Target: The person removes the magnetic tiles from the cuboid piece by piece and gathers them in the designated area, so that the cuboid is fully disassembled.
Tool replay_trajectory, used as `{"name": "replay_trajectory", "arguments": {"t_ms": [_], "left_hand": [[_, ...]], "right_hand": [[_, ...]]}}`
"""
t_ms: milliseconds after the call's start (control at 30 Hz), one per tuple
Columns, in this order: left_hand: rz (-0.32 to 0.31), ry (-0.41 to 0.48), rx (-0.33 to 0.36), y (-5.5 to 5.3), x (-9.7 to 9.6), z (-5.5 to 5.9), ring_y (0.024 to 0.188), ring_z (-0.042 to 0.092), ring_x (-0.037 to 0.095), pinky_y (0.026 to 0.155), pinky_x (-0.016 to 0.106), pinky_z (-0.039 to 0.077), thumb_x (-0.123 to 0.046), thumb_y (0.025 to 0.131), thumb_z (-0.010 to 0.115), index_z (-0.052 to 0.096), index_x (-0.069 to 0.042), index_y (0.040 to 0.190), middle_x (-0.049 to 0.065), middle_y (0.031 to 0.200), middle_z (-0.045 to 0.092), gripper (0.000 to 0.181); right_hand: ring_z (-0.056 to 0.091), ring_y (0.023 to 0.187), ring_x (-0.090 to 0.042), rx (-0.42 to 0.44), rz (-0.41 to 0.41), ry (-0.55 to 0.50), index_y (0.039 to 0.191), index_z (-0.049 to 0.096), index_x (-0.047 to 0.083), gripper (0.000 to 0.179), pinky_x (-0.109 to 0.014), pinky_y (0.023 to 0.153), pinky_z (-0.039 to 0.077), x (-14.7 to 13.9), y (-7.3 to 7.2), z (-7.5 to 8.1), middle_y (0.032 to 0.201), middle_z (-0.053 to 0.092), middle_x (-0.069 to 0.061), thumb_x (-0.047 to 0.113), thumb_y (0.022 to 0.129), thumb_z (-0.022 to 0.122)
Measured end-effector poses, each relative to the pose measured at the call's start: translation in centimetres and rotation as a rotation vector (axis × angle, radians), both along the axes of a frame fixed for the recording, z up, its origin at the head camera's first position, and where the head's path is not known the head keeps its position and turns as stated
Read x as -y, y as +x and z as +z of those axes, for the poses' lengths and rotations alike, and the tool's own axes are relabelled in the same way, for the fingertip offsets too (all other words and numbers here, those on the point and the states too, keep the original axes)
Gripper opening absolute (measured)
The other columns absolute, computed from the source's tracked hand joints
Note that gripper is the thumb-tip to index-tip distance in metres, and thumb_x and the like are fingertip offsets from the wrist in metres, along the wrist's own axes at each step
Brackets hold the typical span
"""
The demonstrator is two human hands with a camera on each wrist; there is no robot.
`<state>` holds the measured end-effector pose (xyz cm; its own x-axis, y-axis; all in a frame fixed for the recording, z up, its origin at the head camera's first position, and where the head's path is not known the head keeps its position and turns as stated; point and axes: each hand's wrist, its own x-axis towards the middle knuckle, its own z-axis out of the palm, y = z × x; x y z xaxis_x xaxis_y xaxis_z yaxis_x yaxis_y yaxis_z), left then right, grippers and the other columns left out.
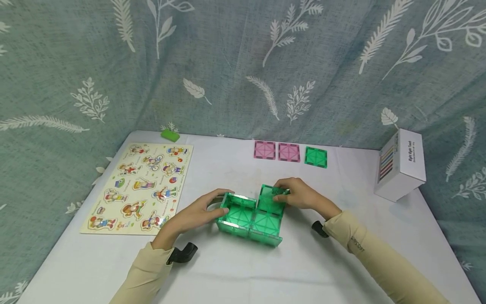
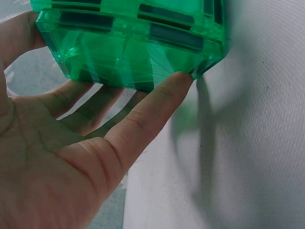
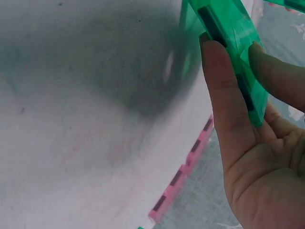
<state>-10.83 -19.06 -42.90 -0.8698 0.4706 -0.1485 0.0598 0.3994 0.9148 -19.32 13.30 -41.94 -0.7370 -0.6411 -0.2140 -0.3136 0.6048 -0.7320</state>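
Note:
A small open box of see-through green magnetic tiles (image 1: 236, 230) stands on the white tablecloth between the hands. My left hand (image 1: 197, 214) grips its left end, thumb at the rim. In the left wrist view, fingers span the green end wall (image 2: 124, 55), with dark magnet strips along its upper edge. My right hand (image 1: 300, 194) pinches a green square tile (image 1: 268, 203) at the box's back right, beside the low back wall. In the right wrist view the thumb lies on one face of this tile (image 3: 233, 36), a finger along its edge.
Two pink square tiles (image 1: 265, 150) and a green one (image 1: 316, 157) lie in a row at the back. A picture puzzle board (image 1: 130, 198) is at left, with a green block (image 1: 170, 135) behind it. A white box (image 1: 402, 169) stands at right. Patterned cloth (image 1: 228, 63) encloses the table.

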Motion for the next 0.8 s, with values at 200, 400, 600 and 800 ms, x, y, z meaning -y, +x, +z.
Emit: {"name": "replay_trajectory", "arguments": {"t_ms": [200,400,600,800], "left_hand": [[-0.003,0.01,-0.011,0.1,0.0,0.1,0.149,0.034,0.042,0.119,0.067,0.026,-0.027,0.1,0.062,0.044,-0.017,0.149,0.01,0.157,0.043,0.053],[0.004,0.007,-0.005,0.1,0.2,0.1,0.149,0.032,0.043,0.119,0.069,0.025,-0.026,0.1,0.063,0.044,-0.017,0.149,0.01,0.157,0.043,0.054],[0.017,-0.008,0.004,0.0,0.3,0.1,0.15,0.032,0.043,0.118,0.07,0.025,-0.029,0.099,0.063,0.044,-0.02,0.148,0.01,0.158,0.042,0.054],[0.015,-0.003,0.007,0.0,0.2,0.0,0.15,0.032,0.043,0.118,0.07,0.025,-0.029,0.099,0.064,0.044,-0.021,0.148,0.009,0.158,0.042,0.054]], "right_hand": [[0.069,0.066,-0.013,-0.049,-0.018,0.017,0.118,0.067,0.003,0.026,-0.032,0.074,0.058,0.4,0.0,-0.1,0.124,0.067,-0.023,0.016,0.095,0.069],[0.071,0.083,-0.019,-0.09,-0.047,0.033,0.119,0.067,0.003,0.029,-0.041,0.083,0.059,0.8,-0.1,-0.2,0.124,0.068,-0.021,0.018,0.095,0.07],[0.072,0.075,-0.019,-0.106,-0.144,0.005,0.122,0.066,0.001,0.032,-0.04,0.077,0.061,0.9,-0.5,-0.1,0.128,0.066,-0.026,0.019,0.097,0.067],[0.073,0.073,-0.017,-0.049,-0.211,-0.038,0.128,0.064,0.001,0.036,-0.032,0.067,0.061,1.0,-1.2,-0.3,0.13,0.064,-0.026,0.02,0.097,0.067]]}}
